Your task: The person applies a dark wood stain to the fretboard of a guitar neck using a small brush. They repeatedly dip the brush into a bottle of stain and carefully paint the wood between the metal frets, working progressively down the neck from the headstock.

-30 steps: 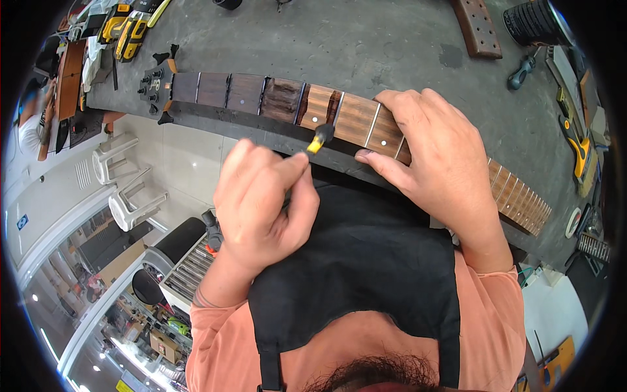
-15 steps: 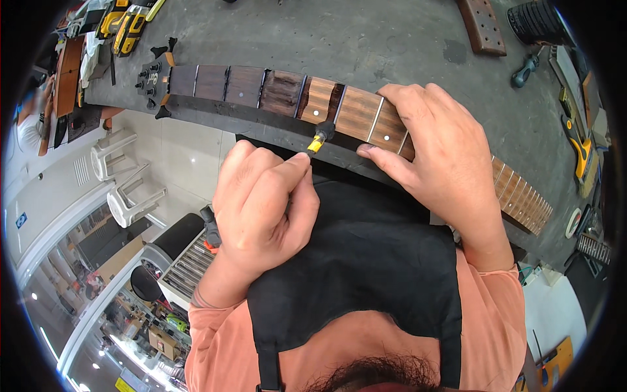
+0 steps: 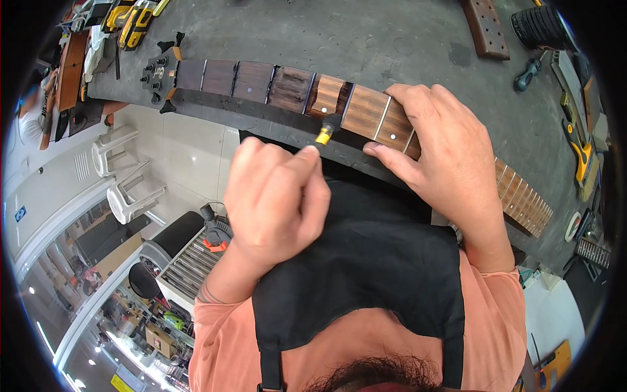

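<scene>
A guitar neck (image 3: 366,112) lies across the bench, its headstock (image 3: 160,75) at the left. Dark, partly wet-looking colour covers the fretboard's left part; farther right the wood is lighter brown, with one dark stripe beside a fret. My left hand (image 3: 277,196) is closed in a pinch around a small applicator (image 3: 322,138) with a yellow band and a dark tip. That tip is at the near edge of the fretboard, by the dark stripe; blur hides its exact kind. My right hand (image 3: 450,140) grips the neck, fingers over the far side and thumb at the near edge.
Yellow power tools (image 3: 136,26) lie at the bench's far left. A drilled brown block (image 3: 484,29), a black ribbed cylinder (image 3: 541,27), a screwdriver (image 3: 526,75) and a yellow-handled tool (image 3: 578,151) lie to the right. White stools (image 3: 134,193) stand beyond; a person (image 3: 36,117) is at far left.
My left hand has moved slightly up and right, bringing the applicator's tip closer in against the fretboard edge. My right hand keeps its grip. The whole view has shifted a little.
</scene>
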Available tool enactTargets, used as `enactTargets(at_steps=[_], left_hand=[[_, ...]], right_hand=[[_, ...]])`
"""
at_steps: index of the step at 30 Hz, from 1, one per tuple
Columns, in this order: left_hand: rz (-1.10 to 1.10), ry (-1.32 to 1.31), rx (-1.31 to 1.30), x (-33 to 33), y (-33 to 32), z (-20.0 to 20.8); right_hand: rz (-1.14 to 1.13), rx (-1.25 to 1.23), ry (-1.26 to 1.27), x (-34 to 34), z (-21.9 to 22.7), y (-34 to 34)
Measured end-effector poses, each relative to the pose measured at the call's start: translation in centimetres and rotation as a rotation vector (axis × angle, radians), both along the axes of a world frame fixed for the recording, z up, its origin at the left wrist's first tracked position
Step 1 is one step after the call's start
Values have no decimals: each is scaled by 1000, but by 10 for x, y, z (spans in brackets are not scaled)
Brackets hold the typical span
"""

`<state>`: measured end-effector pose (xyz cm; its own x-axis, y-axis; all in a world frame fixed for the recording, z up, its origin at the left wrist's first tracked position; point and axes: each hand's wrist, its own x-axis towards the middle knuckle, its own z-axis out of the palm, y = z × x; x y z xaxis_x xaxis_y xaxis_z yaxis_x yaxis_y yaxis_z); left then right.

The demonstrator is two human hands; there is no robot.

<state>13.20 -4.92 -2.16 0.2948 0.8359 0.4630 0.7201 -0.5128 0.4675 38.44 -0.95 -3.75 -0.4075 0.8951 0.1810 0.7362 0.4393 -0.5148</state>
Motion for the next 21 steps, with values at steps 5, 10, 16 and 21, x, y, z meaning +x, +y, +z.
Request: enactTargets(at_steps=[5,10,16,21], left_hand=[[26,1,-8,1,0,2],[110,-16,9,-3,6,-2],[75,-29,0,5,7,-3],[6,-71,39,16,10,-6]], right_hand=[[-3,9,0,-1,1,0],[-9,17,-2,-1,1,0],[-11,2,-2,-1,2,1],[-2,-5,1,-1,2,1]])
